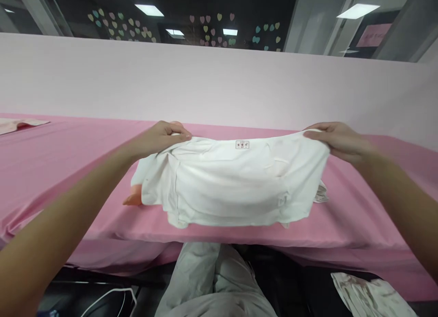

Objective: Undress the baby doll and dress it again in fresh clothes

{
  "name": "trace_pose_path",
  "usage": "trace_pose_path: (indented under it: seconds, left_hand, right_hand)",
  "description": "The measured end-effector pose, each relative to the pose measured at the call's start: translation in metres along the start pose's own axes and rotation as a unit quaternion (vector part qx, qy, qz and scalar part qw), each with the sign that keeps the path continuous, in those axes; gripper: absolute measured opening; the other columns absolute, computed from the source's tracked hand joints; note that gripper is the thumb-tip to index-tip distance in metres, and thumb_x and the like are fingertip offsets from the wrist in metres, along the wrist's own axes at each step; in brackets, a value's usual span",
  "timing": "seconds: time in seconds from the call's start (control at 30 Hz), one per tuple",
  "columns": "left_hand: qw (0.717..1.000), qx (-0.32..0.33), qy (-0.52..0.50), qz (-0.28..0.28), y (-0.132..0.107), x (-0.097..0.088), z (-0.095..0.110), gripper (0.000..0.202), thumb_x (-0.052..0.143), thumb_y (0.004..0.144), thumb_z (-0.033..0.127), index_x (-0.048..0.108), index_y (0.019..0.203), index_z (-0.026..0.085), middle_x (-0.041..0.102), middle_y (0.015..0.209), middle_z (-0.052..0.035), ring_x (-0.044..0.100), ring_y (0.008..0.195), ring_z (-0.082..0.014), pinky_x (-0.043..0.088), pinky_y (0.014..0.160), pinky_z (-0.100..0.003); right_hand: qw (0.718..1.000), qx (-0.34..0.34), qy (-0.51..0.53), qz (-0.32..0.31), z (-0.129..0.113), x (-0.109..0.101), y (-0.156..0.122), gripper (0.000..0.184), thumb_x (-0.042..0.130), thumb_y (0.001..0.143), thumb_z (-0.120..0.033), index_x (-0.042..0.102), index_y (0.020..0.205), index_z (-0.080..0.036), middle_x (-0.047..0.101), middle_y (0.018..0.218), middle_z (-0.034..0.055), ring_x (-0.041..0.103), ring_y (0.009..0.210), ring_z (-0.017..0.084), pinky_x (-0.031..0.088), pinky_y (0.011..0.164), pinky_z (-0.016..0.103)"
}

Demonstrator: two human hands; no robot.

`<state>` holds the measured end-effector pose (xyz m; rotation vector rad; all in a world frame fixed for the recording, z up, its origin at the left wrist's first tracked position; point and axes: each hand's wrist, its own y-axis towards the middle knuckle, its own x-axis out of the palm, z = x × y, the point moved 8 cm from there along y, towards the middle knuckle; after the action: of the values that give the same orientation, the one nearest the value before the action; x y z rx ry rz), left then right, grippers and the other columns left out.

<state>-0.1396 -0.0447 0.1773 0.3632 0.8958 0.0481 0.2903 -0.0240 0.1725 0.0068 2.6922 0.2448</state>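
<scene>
A small white baby shirt (226, 180) is stretched sideways between my hands, over the pink-covered table. A printed label (242, 144) sits at the middle of its top edge. My left hand (167, 137) is closed on the shirt's upper left corner. Closed on the opposite corner is my right hand (333, 141), thumb toward me. Behind the shirt's left side lies a doll, mostly hidden; one orange-tan limb (133, 196) sticks out beside the cloth. Whether the shirt touches the doll I cannot tell.
Pink cloth (85, 166) covers the table, which backs onto a white wall (219, 89). Folded light fabric (320, 192) shows past the shirt's right side. Pale pink cloth (20, 124) lies far left. Below the table's edge, lower right, is crumpled whitish cloth (372, 294); a white cable (112, 292) hangs lower left.
</scene>
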Motion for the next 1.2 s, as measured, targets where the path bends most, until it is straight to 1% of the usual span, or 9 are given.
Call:
trace_pose_path:
  seconds: [0.1,0.2,0.37,0.47,0.57,0.77,0.97,1.07,1.2]
  left_hand:
    - [0.989,0.042,0.114,-0.089,0.017,0.036,-0.021,0.032,0.049,0.082,0.046,0.072,0.083,0.024,0.069,0.078,0.0005,0.061,0.072,-0.0172,0.044,0.064,-0.024]
    - [0.94,0.096,0.302,-0.123,0.037,0.079,-0.043,0.03,0.046,0.086,0.034,0.071,0.074,0.021,0.068,0.071,-0.003,0.06,0.071,-0.0173,0.041,0.068,-0.026]
    - [0.885,0.11,0.424,-0.156,0.077,0.137,-0.08,0.022,0.049,0.081,0.012,0.068,0.07,0.015,0.067,0.073,-0.0105,0.063,0.077,-0.022,0.039,0.068,-0.029]
    - [0.869,0.092,0.461,-0.156,0.103,0.152,-0.104,0.023,0.046,0.084,0.014,0.068,0.088,0.017,0.068,0.087,-0.0125,0.064,0.084,-0.0236,0.041,0.07,-0.03]
    - [0.877,0.049,0.458,-0.139,0.126,0.159,-0.126,0.024,0.046,0.085,0.017,0.066,0.097,0.017,0.068,0.09,-0.0147,0.065,0.088,-0.0262,0.043,0.073,-0.033]
    - [0.896,0.045,0.431,-0.097,0.154,0.17,-0.139,0.029,0.04,0.085,0.012,0.065,0.101,0.012,0.066,0.098,-0.0189,0.063,0.091,-0.0294,0.043,0.075,-0.037]
    - [0.908,0.096,0.406,-0.043,0.162,0.152,-0.14,0.031,0.035,0.088,0.017,0.063,0.099,0.009,0.061,0.102,-0.0213,0.058,0.099,-0.0319,0.043,0.075,-0.038]
    - [0.915,0.058,0.399,0.023,0.157,0.111,-0.156,0.035,0.031,0.089,0.021,0.063,0.1,0.01,0.06,0.105,-0.0209,0.056,0.101,-0.0318,0.043,0.076,-0.039]
    - [0.929,-0.075,0.331,0.149,0.13,0.041,-0.196,0.035,0.036,0.087,0.034,0.062,0.098,0.014,0.06,0.108,-0.0176,0.054,0.105,-0.0327,0.044,0.08,-0.042]
  right_hand:
    - [0.996,0.053,-0.024,-0.06,0.039,0.033,0.028,0.023,0.073,0.07,-0.035,0.07,0.084,-0.017,0.069,0.089,0.0081,0.063,0.075,0.016,0.051,0.064,0.025]
    - [0.982,0.115,-0.066,-0.135,0.086,0.076,0.063,0.024,0.075,0.067,-0.03,0.07,0.085,-0.014,0.069,0.087,0.0085,0.063,0.074,0.016,0.049,0.059,0.021]
    - [0.97,0.178,-0.12,-0.111,0.147,0.122,0.129,0.011,0.072,0.069,-0.019,0.066,0.075,-0.013,0.066,0.072,0.0035,0.057,0.06,0.011,0.043,0.05,0.019]
    - [0.969,0.175,-0.15,-0.085,0.165,0.135,0.159,0.008,0.068,0.073,-0.02,0.063,0.073,-0.013,0.061,0.065,0.0008,0.053,0.053,0.009,0.04,0.047,0.02]
    - [0.969,0.164,-0.177,-0.057,0.175,0.138,0.178,0.01,0.066,0.075,-0.022,0.063,0.073,-0.013,0.059,0.064,0.0005,0.05,0.05,0.009,0.038,0.046,0.02]
    - [0.963,0.124,-0.239,0.006,0.178,0.138,0.205,0.012,0.062,0.076,-0.025,0.064,0.08,-0.014,0.066,0.079,0.004,0.058,0.062,0.011,0.04,0.054,0.02]
    - [0.935,0.101,-0.334,0.065,0.16,0.146,0.22,0.017,0.053,0.082,-0.021,0.065,0.09,-0.011,0.066,0.095,0.0141,0.06,0.091,0.024,0.044,0.074,0.03]
    - [0.918,0.021,-0.382,0.101,0.124,0.169,0.221,0.025,0.045,0.087,-0.019,0.06,0.105,-0.011,0.059,0.113,0.0184,0.053,0.108,0.028,0.039,0.087,0.037]
    - [0.937,-0.128,-0.322,0.051,0.063,0.247,0.212,0.023,0.042,0.088,-0.019,0.063,0.094,-0.015,0.066,0.097,0.0101,0.059,0.092,0.021,0.041,0.081,0.028]
